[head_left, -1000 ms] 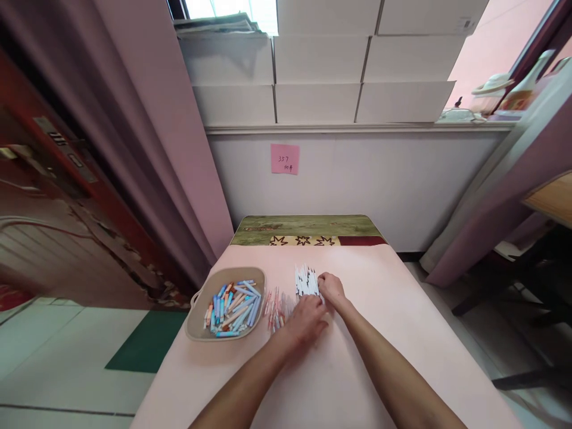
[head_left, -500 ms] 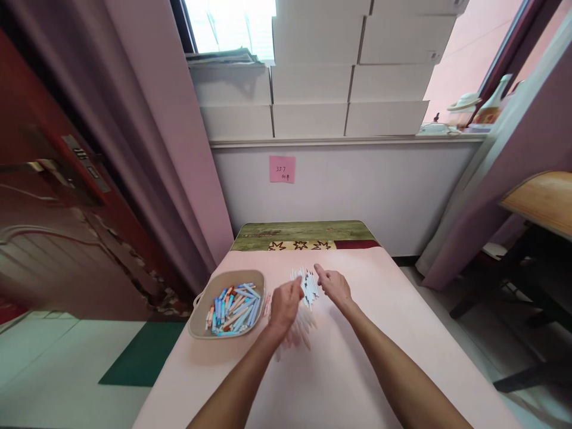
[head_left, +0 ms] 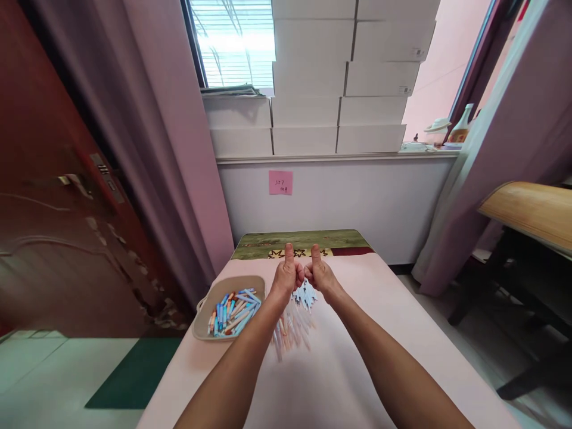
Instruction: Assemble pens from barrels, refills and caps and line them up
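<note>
Both thumbs point up above curled fingers, and the two fists are side by side over the far part of the pink table. My left hand (head_left: 287,275) is closed with nothing seen in it. Close beside it, my right hand (head_left: 320,274) is closed too, also without any object showing. Thin white and blue sticks with dark ends (head_left: 304,296) lie just below the fists, partly hidden by them. Nearer to me is a spread of clear and orange-pink sticks (head_left: 292,328). A beige basket (head_left: 204,322) of blue, orange and tan pens (head_left: 232,311) is left of my left hand.
The pink-covered table (head_left: 326,381) has a green patterned far end (head_left: 254,239). Beyond it, a pink note (head_left: 280,183) is on the wall below stacked white boxes (head_left: 308,77). A wooden table (head_left: 531,208) stands at the right.
My hands have come together and been raised from pointing poses into fists with thumbs up. The view has shifted slightly, so the window and boxes sit lower.
</note>
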Demonstrator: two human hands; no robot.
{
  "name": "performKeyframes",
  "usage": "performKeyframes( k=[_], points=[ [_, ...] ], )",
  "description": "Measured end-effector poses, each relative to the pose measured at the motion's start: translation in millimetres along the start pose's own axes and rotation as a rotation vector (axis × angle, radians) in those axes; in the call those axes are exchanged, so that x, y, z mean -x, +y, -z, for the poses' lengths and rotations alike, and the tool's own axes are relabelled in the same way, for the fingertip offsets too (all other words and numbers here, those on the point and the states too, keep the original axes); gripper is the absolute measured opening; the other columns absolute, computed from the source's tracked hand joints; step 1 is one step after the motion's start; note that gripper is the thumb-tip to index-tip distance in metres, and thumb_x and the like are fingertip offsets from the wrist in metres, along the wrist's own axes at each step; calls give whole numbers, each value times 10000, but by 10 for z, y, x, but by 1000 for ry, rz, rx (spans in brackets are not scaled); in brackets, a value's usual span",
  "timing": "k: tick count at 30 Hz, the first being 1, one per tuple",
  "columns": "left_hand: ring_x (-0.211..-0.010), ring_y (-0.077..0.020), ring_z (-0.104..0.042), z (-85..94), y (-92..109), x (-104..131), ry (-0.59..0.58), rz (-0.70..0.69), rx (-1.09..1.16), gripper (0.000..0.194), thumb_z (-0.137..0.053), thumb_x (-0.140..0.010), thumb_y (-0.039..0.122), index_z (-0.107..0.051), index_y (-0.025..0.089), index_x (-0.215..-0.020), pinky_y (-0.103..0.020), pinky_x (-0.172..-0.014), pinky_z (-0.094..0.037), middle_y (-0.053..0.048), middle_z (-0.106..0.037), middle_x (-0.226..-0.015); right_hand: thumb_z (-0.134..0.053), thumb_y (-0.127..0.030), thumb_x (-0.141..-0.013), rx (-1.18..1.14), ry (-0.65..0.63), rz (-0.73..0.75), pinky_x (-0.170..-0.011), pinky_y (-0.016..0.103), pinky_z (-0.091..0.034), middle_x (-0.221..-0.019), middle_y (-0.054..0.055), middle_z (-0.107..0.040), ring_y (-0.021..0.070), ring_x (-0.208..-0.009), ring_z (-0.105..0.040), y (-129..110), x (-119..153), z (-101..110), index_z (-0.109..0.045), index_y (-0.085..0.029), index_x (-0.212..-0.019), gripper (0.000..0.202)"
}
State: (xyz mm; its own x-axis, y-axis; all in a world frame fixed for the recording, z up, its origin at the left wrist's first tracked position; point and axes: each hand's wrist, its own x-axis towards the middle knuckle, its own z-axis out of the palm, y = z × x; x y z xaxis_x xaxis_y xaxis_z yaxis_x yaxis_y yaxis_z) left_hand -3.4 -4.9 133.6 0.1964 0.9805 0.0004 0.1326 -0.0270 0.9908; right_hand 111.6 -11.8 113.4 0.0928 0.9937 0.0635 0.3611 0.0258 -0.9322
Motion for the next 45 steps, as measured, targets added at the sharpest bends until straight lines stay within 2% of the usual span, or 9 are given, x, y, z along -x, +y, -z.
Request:
performKeyframes(
  k=[6,10,13,16,19,22,29,36,45],
  points=[
    [-315,-84,-344,13,-82,77,-14,21,-17,819,-58,-783,783,-475,190,-403,-245,-386,-251,-12,-420,-355,23,-798,-798,-47,-10,-28,-425,236,-304,-417,-1,-449,107,-402,-409,81,101,-65,-408,-213,-464,800],
    [-346,-98,-381,55,-201,149,-48,-6,-68,796,-57,-823,729,-521,187,-472,-251,-412,-293,-17,-477,-403,-130,-769,-837,-38,-6,-25,-448,231,-329,-441,0,-490,107,-418,-437,230,160,-104,-465,-198,-499,744],
    [-469,-126,-485,122,-509,373,40,-160,-278,629,-254,-872,644,-573,182,-589,-258,-485,-358,-20,-572,-535,-337,-683,-848,71,52,-17,-499,228,-369,-531,15,-584,128,-497,-523,536,287,-79,-554,-181,-585,607],
    [-602,-158,-548,212,-996,703,172,-358,-580,351,-458,-883,469,-562,203,-678,-281,-576,-403,-12,-595,-643,-542,-528,-786,162,145,-49,-569,240,-392,-643,26,-655,162,-619,-583,937,456,-32,-585,-194,-630,371],
    [-692,-173,-595,298,-1455,971,207,-498,-691,154,-468,-909,289,-582,225,-827,-301,-649,-457,-27,-628,-769,-547,-445,-777,212,180,-78,-603,262,-404,-657,18,-664,183,-645,-593,1255,554,-17,-599,-214,-627,280],
    [-795,-180,-628,353,-1694,1067,253,-614,-720,107,-488,-903,196,-577,235,-948,-306,-716,-493,-36,-645,-852,-507,-434,-803,237,194,-86,-615,267,-411,-666,14,-668,187,-653,-599,1395,503,-31,-623,-220,-657,284],
    [-805,-182,-630,289,-1647,877,280,-686,-791,120,-513,-883,138,-557,229,-948,-317,-744,-507,-30,-644,-840,-523,-388,-812,322,146,-120,-584,238,-393,-689,9,-687,159,-638,-615,1348,141,-155,-640,-214,-691,242],
    [-870,-205,-639,190,-1755,916,282,-764,-843,201,-536,-851,102,-576,232,-1000,-352,-790,-506,-55,-674,-907,-613,-388,-760,519,108,-190,-536,256,-305,-633,52,-677,189,-628,-600,1353,109,-444,-608,-210,-589,246],
    [-843,-200,-619,243,-1785,857,315,-635,-805,150,-522,-869,133,-579,238,-960,-355,-779,-492,-45,-658,-876,-525,-289,-811,647,52,-165,-579,263,-336,-737,75,-713,198,-704,-630,1457,105,-438,-678,-218,-686,210]
  ],
)
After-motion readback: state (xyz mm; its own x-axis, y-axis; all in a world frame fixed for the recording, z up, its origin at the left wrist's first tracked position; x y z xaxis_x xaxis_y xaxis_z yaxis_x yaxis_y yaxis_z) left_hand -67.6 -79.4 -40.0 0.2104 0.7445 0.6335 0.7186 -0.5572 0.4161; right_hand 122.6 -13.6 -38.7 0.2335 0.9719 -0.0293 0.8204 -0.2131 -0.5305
